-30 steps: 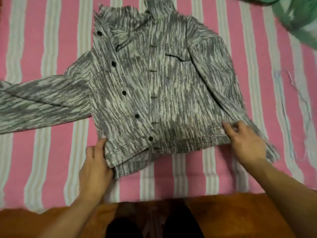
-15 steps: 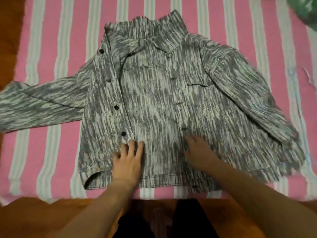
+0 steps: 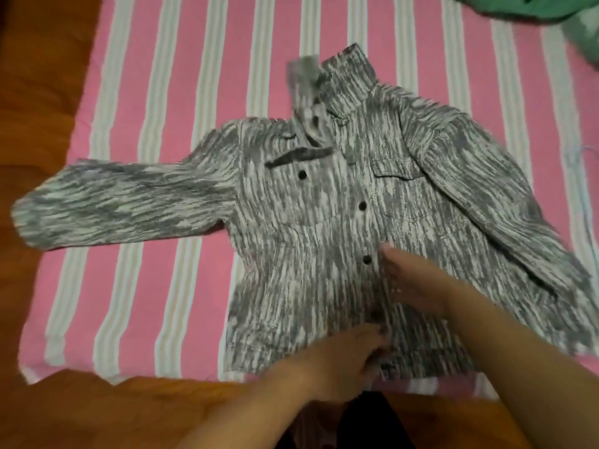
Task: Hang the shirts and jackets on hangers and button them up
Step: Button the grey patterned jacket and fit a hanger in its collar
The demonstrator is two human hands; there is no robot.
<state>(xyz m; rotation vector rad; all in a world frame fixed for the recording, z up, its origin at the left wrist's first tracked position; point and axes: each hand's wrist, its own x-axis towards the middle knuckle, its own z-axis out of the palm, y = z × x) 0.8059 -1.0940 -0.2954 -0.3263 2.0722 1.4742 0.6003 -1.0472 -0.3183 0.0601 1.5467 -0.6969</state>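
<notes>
A grey-and-white streaked jacket (image 3: 311, 241) lies front up on the pink striped sheet (image 3: 155, 92), its left sleeve stretched out to the left and its collar pointing away from me. Three black buttons (image 3: 362, 206) show along the front opening. My left hand (image 3: 343, 361) is at the bottom of the opening near the hem, fingers curled onto the jacket's front edge. My right hand (image 3: 411, 280) lies on the right front panel beside the third button, fingers stretched toward the opening. No hanger is in view. The picture is blurred.
A green garment (image 3: 525, 8) lies bunched at the far right corner of the sheet. Brown wooden surface (image 3: 35, 102) borders the sheet on the left and along the near edge. Dark trouser legs (image 3: 363, 426) show below my arms.
The left front panel has been laid over so the jacket's opening is closed. Both hands came together at the lower part of the opening. The view shifted, so the jacket sits further right.
</notes>
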